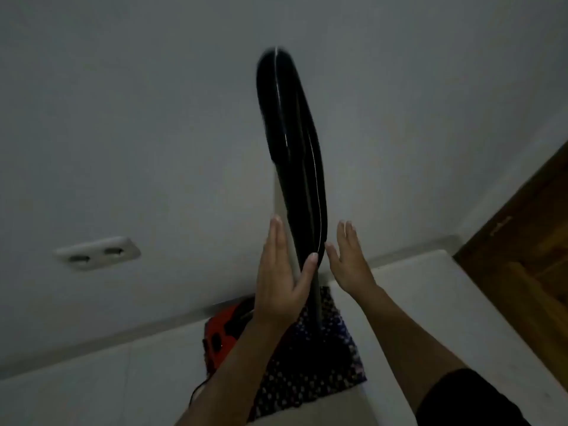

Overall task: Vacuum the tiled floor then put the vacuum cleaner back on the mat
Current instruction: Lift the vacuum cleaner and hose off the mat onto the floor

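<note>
The vacuum cleaner stands upright against the white wall, its glossy black handle (pixel 295 142) rising towards me above a pale tube. Its red and black body (pixel 219 333) rests low down on a dark patterned mat (pixel 325 370). My left hand (pixel 281 287) lies flat along the left side of the tube with fingers straight, its thumb tip touching the lower end of the handle. Just right of the handle, my right hand (pixel 350 262) is spread, and I cannot tell whether it touches.
A double wall socket (pixel 96 253) sits on the wall to the left. Pale floor tiles (pixel 92 379) run along the skirting. A white ledge or step (pixel 430 287) lies right of the mat, with a brown wooden door (pixel 522 241) beyond. A black cable (pixel 198 392) trails off the mat.
</note>
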`<action>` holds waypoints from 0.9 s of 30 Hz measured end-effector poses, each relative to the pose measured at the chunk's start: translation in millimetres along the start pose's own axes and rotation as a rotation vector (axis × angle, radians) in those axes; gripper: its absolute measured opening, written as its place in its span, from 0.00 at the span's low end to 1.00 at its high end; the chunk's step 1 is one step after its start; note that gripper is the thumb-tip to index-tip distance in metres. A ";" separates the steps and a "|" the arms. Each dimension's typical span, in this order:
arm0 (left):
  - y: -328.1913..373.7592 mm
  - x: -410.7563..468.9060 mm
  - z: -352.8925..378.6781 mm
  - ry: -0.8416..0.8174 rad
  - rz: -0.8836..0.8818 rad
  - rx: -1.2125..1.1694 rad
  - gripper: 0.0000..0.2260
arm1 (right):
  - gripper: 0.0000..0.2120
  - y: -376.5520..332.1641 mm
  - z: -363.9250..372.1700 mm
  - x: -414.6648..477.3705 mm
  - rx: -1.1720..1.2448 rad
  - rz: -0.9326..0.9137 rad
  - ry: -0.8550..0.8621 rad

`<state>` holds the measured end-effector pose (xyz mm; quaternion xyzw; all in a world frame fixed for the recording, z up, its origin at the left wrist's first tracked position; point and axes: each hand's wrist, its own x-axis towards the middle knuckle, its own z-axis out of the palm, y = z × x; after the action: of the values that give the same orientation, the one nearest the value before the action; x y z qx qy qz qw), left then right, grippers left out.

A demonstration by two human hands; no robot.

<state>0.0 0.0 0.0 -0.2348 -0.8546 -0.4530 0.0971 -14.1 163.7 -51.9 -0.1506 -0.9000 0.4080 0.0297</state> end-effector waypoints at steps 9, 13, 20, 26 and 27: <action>-74.8 9.4 93.5 0.231 0.348 -0.251 0.29 | 0.28 100.5 102.1 100.1 0.251 -0.194 0.190; -90.6 11.4 110.8 0.319 0.490 -0.224 0.29 | 0.27 118.2 124.5 122.8 0.308 -0.300 0.252; -101.2 4.6 117.2 0.317 0.495 -0.191 0.29 | 0.25 122.7 134.6 132.5 0.494 -0.375 0.405; -99.2 2.8 112.9 0.264 0.439 -0.203 0.30 | 0.23 116.3 127.7 133.6 0.529 -0.325 0.444; -98.8 2.5 112.3 0.255 0.432 -0.201 0.30 | 0.22 116.1 127.8 133.8 0.530 -0.337 0.434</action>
<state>-45.3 45.5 -135.2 -0.3614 -0.7162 -0.5303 0.2745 -135.4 182.7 -232.5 -0.0702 -0.7483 0.5746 0.3241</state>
